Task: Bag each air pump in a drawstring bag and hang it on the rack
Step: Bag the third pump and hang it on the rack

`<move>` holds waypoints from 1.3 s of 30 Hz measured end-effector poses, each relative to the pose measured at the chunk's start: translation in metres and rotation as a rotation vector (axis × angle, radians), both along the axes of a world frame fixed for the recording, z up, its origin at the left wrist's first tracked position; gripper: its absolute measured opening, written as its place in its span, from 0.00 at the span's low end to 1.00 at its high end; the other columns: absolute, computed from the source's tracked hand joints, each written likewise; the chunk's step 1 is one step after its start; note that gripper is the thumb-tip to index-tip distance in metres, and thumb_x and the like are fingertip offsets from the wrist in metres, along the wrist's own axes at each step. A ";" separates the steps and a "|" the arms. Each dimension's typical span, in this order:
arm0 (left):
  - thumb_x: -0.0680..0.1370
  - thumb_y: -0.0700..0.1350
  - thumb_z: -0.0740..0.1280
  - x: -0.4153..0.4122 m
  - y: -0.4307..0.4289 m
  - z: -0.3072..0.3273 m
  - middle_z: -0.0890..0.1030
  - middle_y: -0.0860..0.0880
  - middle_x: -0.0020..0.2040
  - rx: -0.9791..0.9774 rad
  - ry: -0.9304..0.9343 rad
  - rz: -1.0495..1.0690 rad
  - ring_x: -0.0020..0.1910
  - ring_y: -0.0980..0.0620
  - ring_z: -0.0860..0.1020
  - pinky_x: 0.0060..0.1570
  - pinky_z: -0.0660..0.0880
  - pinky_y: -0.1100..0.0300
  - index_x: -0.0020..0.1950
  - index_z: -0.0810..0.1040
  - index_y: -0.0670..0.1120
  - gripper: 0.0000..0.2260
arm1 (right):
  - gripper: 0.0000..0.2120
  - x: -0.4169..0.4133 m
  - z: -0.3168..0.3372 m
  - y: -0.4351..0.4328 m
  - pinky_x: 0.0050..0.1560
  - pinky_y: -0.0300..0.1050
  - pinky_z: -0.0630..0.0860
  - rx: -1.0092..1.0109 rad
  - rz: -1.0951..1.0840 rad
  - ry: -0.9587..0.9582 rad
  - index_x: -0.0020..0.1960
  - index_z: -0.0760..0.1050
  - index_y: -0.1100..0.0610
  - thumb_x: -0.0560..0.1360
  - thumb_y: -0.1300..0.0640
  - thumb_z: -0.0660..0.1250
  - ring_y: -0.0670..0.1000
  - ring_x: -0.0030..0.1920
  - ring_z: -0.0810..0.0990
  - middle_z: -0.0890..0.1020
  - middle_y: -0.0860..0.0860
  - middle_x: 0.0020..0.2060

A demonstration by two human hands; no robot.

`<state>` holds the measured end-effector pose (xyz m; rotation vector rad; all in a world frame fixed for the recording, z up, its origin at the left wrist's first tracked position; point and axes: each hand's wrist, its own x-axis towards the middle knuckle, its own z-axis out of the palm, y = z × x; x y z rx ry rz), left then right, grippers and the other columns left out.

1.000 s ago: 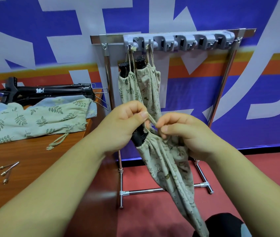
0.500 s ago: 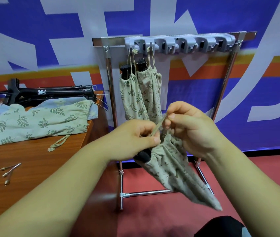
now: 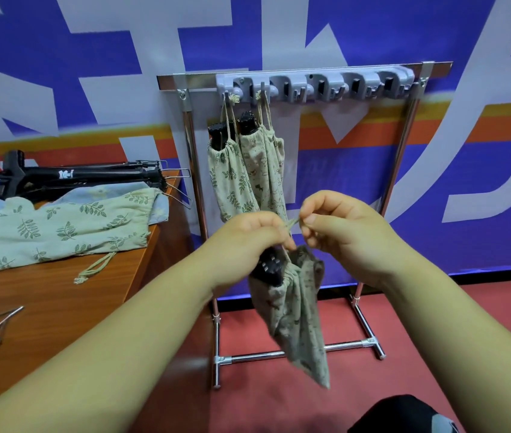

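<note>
- Lower left of frame: three small metal inflation needles (image 3: pixel 2 323) lie on the brown wooden table (image 3: pixel 44 310). The table's right edge runs close to the rack's left post, so the gap there is tight.
- Left centre: a flat leaf-print fabric bag (image 3: pixel 60 232) lies on the table with a long black air pump (image 3: pixel 69 178) behind it. That pump is not bagged yet.
- Upper centre: two filled beige bags (image 3: pixel 232 179) hang from the two leftmost hooks of the grey plastic hook strip (image 3: pixel 313 85) on the chrome-tube rack (image 3: pixel 399 182).
- Centre: left hand (image 3: pixel 248 242) has its fingers curled round the neck of the beige printed drawstring bag (image 3: pixel 298 314). A black pump head (image 3: pixel 269 270) pokes out of the mouth. The bag dangles in front of the rack, its lower end blurred.
- Just right of that: right hand (image 3: pixel 341 232) pinches the thin beige cord (image 3: pixel 291 223) between thumb and forefinger.
- Step, my read: cinching the bag's mouth shut. The next move calls for spreading the cord loop and lifting it to the third hook.
- Right: the hooks further along the strip look free, with open red floor (image 3: pixel 435 323) below. The hung bags sit near the knuckles, so swing clear of them.
</note>
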<state>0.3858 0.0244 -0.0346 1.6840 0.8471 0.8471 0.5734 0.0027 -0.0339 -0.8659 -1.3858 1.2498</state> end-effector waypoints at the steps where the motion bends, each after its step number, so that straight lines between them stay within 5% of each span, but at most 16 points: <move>1: 0.74 0.44 0.65 0.000 0.000 0.001 0.84 0.49 0.37 -0.005 -0.046 0.012 0.41 0.52 0.79 0.45 0.75 0.63 0.40 0.79 0.43 0.06 | 0.07 0.001 -0.002 0.000 0.37 0.37 0.73 -0.005 0.004 0.019 0.40 0.80 0.53 0.70 0.63 0.66 0.47 0.32 0.75 0.78 0.50 0.31; 9: 0.79 0.48 0.59 0.001 -0.009 0.009 0.72 0.54 0.26 0.134 -0.061 0.035 0.32 0.53 0.74 0.42 0.71 0.56 0.39 0.71 0.46 0.11 | 0.12 0.009 -0.020 -0.013 0.41 0.38 0.76 -0.065 0.182 0.108 0.38 0.82 0.51 0.71 0.66 0.65 0.48 0.34 0.78 0.80 0.52 0.33; 13: 0.82 0.45 0.61 0.005 -0.013 0.023 0.74 0.55 0.27 0.185 0.069 0.028 0.34 0.52 0.75 0.45 0.74 0.51 0.39 0.72 0.46 0.12 | 0.12 0.020 -0.005 -0.016 0.43 0.41 0.73 -0.046 0.096 0.076 0.37 0.84 0.49 0.70 0.64 0.67 0.48 0.34 0.79 0.82 0.52 0.33; 17: 0.80 0.47 0.64 0.016 -0.007 0.043 0.80 0.54 0.30 0.250 0.243 0.093 0.38 0.40 0.78 0.52 0.76 0.39 0.41 0.75 0.49 0.08 | 0.18 0.030 0.011 -0.011 0.42 0.43 0.68 0.001 -0.041 0.072 0.40 0.83 0.52 0.77 0.71 0.64 0.48 0.35 0.80 0.83 0.52 0.35; 22: 0.78 0.36 0.70 0.042 0.004 0.066 0.81 0.45 0.35 0.209 0.255 0.133 0.36 0.51 0.79 0.39 0.74 0.61 0.46 0.78 0.44 0.04 | 0.12 0.054 0.035 0.001 0.38 0.41 0.66 0.010 -0.156 0.057 0.44 0.79 0.56 0.78 0.71 0.64 0.48 0.34 0.81 0.85 0.52 0.35; 26: 0.79 0.37 0.69 0.074 0.023 0.080 0.84 0.49 0.33 0.321 0.294 0.276 0.43 0.42 0.84 0.49 0.79 0.49 0.44 0.78 0.46 0.06 | 0.12 0.077 0.052 0.017 0.36 0.40 0.66 0.048 -0.216 0.026 0.44 0.80 0.56 0.78 0.70 0.65 0.47 0.34 0.81 0.85 0.51 0.36; 33: 0.81 0.42 0.64 0.116 0.062 0.103 0.85 0.45 0.40 0.487 0.351 0.448 0.35 0.59 0.82 0.44 0.78 0.54 0.47 0.77 0.48 0.05 | 0.11 0.100 0.076 0.058 0.29 0.31 0.71 0.187 -0.340 -0.028 0.42 0.80 0.58 0.75 0.73 0.66 0.46 0.29 0.78 0.84 0.57 0.37; 39: 0.81 0.44 0.63 0.118 0.115 0.119 0.84 0.47 0.39 0.505 0.395 0.483 0.42 0.48 0.85 0.51 0.80 0.43 0.45 0.75 0.51 0.05 | 0.09 0.101 0.094 0.117 0.37 0.42 0.77 0.209 -0.349 -0.057 0.44 0.81 0.58 0.75 0.71 0.68 0.51 0.34 0.79 0.85 0.55 0.36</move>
